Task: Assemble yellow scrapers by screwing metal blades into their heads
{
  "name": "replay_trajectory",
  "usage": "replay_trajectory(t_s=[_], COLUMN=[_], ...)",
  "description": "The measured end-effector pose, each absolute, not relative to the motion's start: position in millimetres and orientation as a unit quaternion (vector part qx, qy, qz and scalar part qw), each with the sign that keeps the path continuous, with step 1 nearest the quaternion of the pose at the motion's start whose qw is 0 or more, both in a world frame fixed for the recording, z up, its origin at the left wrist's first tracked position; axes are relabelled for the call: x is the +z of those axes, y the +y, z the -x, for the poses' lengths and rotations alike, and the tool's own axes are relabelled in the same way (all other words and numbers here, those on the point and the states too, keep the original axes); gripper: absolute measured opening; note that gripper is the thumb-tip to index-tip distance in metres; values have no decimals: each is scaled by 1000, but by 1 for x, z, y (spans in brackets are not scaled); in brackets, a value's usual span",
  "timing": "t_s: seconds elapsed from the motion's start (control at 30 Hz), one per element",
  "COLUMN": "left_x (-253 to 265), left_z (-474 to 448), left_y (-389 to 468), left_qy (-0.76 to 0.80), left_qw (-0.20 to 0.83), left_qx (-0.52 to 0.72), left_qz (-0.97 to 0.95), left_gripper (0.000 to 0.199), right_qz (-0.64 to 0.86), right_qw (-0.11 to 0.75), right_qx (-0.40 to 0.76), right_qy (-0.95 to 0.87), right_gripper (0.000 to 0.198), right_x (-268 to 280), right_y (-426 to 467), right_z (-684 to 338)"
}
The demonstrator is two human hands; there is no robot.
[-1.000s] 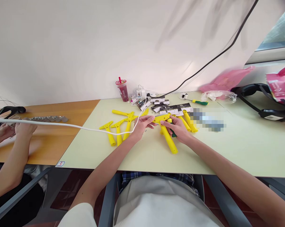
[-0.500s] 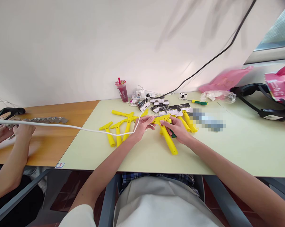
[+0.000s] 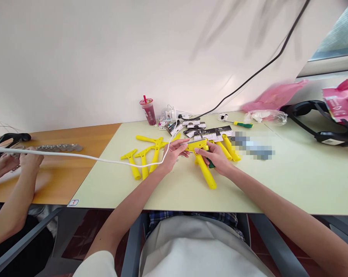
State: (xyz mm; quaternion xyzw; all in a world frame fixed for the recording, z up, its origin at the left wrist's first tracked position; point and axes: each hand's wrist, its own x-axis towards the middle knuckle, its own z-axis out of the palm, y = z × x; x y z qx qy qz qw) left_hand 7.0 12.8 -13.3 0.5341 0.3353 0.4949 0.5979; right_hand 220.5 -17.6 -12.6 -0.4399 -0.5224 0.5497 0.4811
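A yellow T-shaped scraper (image 3: 206, 173) was held over the middle of the pale table (image 3: 303, 181).
The left hand (image 3: 171, 157) pinched its head's left end; the right hand (image 3: 218, 157) grasped its neck along with a green-handled screwdriver (image 3: 211, 164).

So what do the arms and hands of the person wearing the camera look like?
The left hand and right hand are ungloved, with no watch or bracelet visible. The left arm comes out of a plain off-white short sleeve; the right arm is bare as far as the picture shows. A white cable crosses the view by the left wrist.
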Motion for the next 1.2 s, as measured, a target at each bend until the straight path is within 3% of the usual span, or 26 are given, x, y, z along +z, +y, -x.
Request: replay_trajectory(t_s=[1.2], left_x=[-17], left_z=[-2], left_y=[17], left_qy=[338], left_qw=[547], left_qx=[495], left_qz=[-585], left_gripper=[55], right_qz=[440], right_qw=[472], right_qx=[567], right_qy=[-512], right_gripper=[50], right_x=[-13], right_y=[-17], right_z=[-219])
